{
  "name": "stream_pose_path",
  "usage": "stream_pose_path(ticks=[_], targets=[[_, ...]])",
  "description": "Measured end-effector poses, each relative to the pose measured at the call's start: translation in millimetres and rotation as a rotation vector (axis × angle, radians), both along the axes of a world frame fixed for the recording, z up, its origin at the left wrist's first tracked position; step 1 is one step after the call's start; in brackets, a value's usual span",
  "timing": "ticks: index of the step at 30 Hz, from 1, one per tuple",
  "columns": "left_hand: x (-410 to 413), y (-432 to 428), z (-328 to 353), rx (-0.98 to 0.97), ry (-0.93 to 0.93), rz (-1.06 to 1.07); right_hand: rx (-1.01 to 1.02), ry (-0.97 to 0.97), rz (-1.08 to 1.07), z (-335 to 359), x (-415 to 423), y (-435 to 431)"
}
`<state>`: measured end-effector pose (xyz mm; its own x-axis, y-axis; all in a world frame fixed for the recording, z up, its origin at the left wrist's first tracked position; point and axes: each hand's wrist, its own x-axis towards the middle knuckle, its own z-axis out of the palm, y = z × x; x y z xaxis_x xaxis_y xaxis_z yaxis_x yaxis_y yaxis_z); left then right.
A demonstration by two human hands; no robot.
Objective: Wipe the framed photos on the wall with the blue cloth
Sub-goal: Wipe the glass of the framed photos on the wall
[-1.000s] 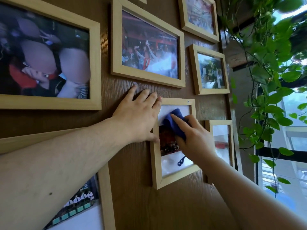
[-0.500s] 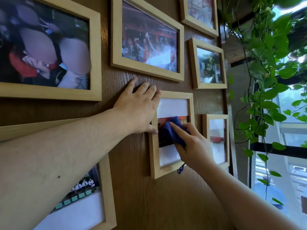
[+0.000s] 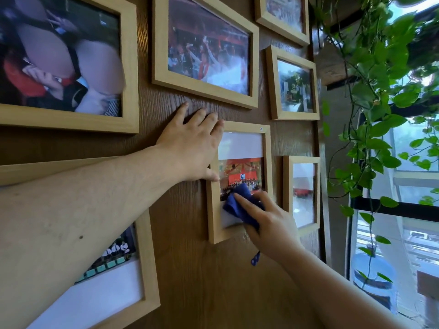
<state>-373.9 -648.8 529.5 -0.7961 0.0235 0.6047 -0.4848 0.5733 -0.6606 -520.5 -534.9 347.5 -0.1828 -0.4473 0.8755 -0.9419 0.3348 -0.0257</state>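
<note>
- The cloth (image 3: 240, 205), dark blue and bunched, presses on the glass of the middle frame (image 3: 213, 210) at picture centre, over the lower part of its photo and the white mat below; a short blue loop (image 3: 255, 258) dangles under the wrist.
- The right hand (image 3: 268, 224) grips the cloth, forefinger stretched along its top, the other fingers curled round it.
- The left hand (image 3: 192, 148) lies flat and spread, grasping nothing: fingertips on the wall (image 3: 202, 281) and the frame's upper left corner, thumb against its left edge.
- The middle frame is light wood, upright, with a red stage scene under a white band.
- More light-wood frames surround it: a wide frame (image 3: 204, 89) just above, a big frame (image 3: 128, 67) at upper left, a low frame (image 3: 147, 269) at lower left partly behind the left forearm, a small frame (image 3: 273, 91) at upper right, a narrow frame (image 3: 286, 191) just to the right, and a top frame (image 3: 280, 24) cut by the picture's edge.
- The wall is dark brown wood-grain panelling.
- At the right edge a leafy vine (image 3: 380, 115) trails down before a bright window (image 3: 403, 233) with dark bars.
</note>
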Motion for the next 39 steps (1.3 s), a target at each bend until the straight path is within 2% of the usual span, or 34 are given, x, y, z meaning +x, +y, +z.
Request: stream_pose_path(ticks=[5, 11, 13, 16, 19, 24, 32, 39], targets=[[0.1, -0.4, 0.6, 0.008, -0.010, -0.001, -0.098, -0.214, -0.192, -6.7, -36.1, 14.4], [0.3, -0.8, -0.4, 0.002, 0.002, 0.002, -0.153, -0.398, -0.061, -12.0, -20.2, 1.0], [0.5, 0.2, -0.3, 0.007, 0.000, 0.011, -0.120, -0.386, 0.002, -15.4, -7.8, -1.0], [0.4, 2.0, -0.8, 0.007, 0.003, 0.019, -0.011, -0.338, 0.212, -13.5, 11.2, -1.0], [1.1, 3.1, -1.4, 0.002, 0.007, 0.030, 0.101, -0.264, 0.261, -3.6, 14.0, 3.1], [1.1, 3.7, -1.0, -0.002, 0.001, 0.046, 0.250, -0.136, 0.120, 0.0, -2.3, 21.1], [0.2, 5.7, -1.6, 0.022, 0.001, 0.060, 0.333, -0.005, -0.240, 7.0, -34.7, 47.3], [5.0, 10.2, -21.0, -0.020, -0.044, -0.032, 0.376, 0.076, -0.352, 21.6, -21.0, 78.7]])
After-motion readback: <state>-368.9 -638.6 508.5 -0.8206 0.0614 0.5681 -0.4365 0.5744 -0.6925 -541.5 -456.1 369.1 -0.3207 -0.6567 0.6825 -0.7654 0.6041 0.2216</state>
